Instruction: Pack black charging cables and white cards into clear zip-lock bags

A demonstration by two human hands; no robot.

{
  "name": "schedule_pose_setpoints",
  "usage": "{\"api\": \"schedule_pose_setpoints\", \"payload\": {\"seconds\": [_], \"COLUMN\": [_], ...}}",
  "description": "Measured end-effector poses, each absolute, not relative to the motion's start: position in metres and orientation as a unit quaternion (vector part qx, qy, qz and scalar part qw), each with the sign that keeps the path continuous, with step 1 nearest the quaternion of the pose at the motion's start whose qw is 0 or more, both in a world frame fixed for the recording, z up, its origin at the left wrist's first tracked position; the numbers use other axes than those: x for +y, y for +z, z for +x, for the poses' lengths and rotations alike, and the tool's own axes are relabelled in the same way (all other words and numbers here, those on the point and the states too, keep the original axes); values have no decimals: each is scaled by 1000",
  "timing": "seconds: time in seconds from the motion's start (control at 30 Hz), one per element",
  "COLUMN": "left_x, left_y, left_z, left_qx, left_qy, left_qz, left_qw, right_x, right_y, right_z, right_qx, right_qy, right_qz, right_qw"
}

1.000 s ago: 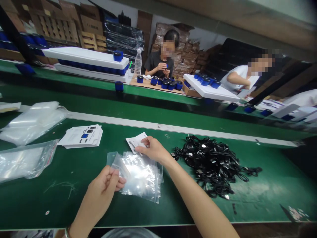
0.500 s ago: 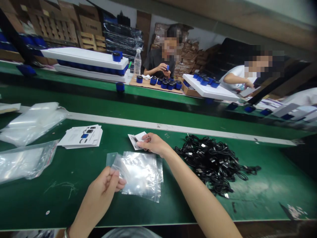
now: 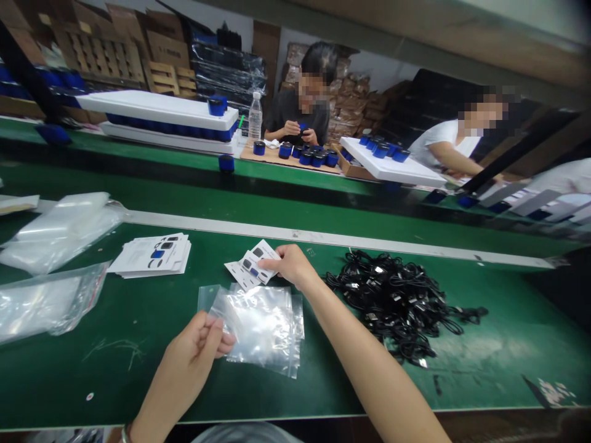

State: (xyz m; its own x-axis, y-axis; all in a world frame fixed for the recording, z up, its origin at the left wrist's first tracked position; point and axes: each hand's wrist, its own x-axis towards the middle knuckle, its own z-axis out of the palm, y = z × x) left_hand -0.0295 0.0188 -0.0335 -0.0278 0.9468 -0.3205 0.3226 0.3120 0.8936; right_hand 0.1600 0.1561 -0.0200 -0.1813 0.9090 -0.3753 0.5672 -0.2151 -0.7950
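Between the thumb and fingers of my left hand (image 3: 205,341) is the corner of a clear plastic bag (image 3: 226,311). More clear zip bags (image 3: 265,329) lie in a flat pile on the green bench just right of that hand. My right hand (image 3: 289,266) pinches a printed leaflet (image 3: 258,261) with small product pictures, held above the far edge of the bags. Another white leaflet (image 3: 240,275) shows partly under it; whether my fingers also grip that one I cannot tell. A stack of similar leaflets (image 3: 154,253) sits to the left.
Black cables (image 3: 397,301) are heaped right of my right forearm. Large plastic packs (image 3: 50,298) lie at the left. Across a raised strip (image 3: 295,234) is a green belt with a blue item (image 3: 226,163) on it. Two people work opposite, beside white trays (image 3: 392,163) of blue items.
My right hand has turned the leaflet so its printed face shows, and a second leaflet fans out more to the left. My left hand stays on the bag.
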Motion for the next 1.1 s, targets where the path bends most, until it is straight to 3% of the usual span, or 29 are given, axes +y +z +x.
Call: {"api": "schedule_pose_setpoints", "payload": {"seconds": [0.2, 0.3, 0.4, 0.53, 0.67, 0.8, 0.87, 0.93, 1.0, 1.1], "left_x": [21, 22, 24, 27, 26, 26, 26, 26, 25, 22], "left_y": [-35, -35, -32, -26, -20, -16, -16, -15, -16, -15], "left_z": [-32, -32, -32, -30, -30, -31, -32, -34, -36, -36], "left_qx": [649, 655, 661, 690, 727, 742, 741, 736, 733, 733], "left_qy": [328, 356, 396, 422, 432, 431, 427, 420, 409, 391], "left_qz": [483, 464, 445, 454, 465, 468, 475, 487, 501, 522], "left_qw": [488, 479, 457, 373, 262, 211, 206, 210, 210, 193], "right_x": [149, 117, 70, 21, -4, -17, -19, -17, -15, -15], "right_y": [-9, 4, 12, -2, -26, -44, -47, -47, -43, -39], "right_z": [163, 165, 156, 129, 105, 92, 92, 97, 105, 118], "right_qx": [-624, -647, -690, -780, -721, -539, -466, -448, -522, -668], "right_qy": [429, 361, 345, 289, 257, 412, 571, 644, 558, 295], "right_qz": [-596, -587, -545, -462, -491, -545, -522, -507, -533, -513], "right_qw": [266, 325, 328, 308, 417, 493, 430, 356, 362, 452]}}
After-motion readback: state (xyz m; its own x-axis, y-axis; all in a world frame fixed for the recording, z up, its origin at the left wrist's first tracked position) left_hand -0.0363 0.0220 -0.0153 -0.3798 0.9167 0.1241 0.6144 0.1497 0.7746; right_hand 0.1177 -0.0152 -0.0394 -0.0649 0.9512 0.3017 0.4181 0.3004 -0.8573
